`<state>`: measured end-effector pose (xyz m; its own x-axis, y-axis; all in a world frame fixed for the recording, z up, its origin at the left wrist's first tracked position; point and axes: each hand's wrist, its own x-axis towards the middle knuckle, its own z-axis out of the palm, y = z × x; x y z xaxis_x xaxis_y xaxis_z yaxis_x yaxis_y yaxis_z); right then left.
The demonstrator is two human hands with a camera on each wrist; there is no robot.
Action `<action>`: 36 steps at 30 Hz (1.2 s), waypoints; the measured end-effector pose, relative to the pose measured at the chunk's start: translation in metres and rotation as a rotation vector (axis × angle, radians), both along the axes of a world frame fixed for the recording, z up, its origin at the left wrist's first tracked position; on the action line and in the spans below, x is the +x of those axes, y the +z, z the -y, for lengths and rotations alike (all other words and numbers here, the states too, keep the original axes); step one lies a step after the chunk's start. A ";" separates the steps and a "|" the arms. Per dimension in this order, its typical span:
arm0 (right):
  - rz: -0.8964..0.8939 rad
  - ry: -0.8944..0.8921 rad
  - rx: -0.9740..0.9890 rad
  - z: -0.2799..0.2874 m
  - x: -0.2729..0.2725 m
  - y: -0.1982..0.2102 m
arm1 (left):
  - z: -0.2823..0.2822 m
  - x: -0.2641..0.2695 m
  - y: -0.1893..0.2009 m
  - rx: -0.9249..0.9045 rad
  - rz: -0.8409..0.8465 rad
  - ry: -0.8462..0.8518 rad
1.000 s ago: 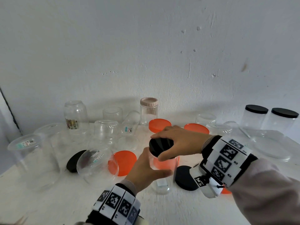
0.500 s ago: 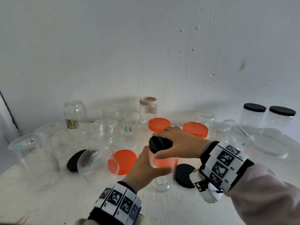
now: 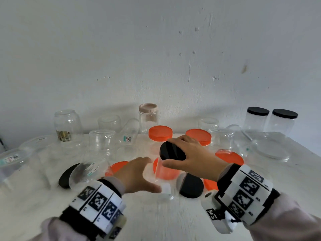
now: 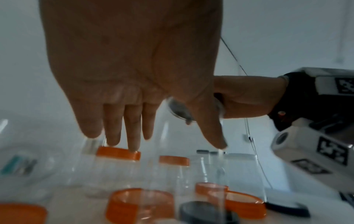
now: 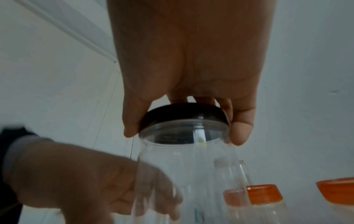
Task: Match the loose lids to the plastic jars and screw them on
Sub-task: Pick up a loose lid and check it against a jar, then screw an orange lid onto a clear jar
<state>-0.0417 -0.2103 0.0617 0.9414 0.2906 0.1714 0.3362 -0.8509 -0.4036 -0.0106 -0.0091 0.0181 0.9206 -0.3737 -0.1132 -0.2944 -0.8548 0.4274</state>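
Observation:
My right hand (image 3: 173,153) grips a black lid (image 3: 166,150) from above, thumb on the near side and fingers over the far side. The lid sits on the mouth of a clear plastic jar (image 3: 165,174) standing mid-table. From the right wrist the same black lid (image 5: 184,112) caps the jar (image 5: 187,166), pinched between my thumb and fingers. My left hand (image 3: 149,173) is just left of the jar's lower body with fingers straight and spread, holding nothing. The left wrist view shows those straight fingers (image 4: 132,136) hanging over the table.
Loose black lids (image 3: 191,186) (image 3: 66,176) and an orange lid (image 3: 118,168) lie around the jar. Orange-lidded jars (image 3: 160,133) stand behind, two black-lidded jars (image 3: 258,119) at the back right, a beige-lidded jar (image 3: 148,117) by the wall. Several open clear jars crowd the left.
My left hand has let go of the jar's body and opened, drawing slightly left. My right hand stays clamped on the black lid atop the jar.

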 end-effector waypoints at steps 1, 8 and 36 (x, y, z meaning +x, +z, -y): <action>0.023 -0.017 0.052 0.010 -0.005 0.005 | -0.008 0.003 0.003 0.158 0.018 0.020; 0.462 -0.318 0.357 0.122 -0.040 0.057 | -0.056 0.018 0.012 0.845 -0.093 0.155; 0.111 -0.890 0.083 0.381 0.043 -0.004 | -0.066 0.034 -0.009 0.307 0.303 0.461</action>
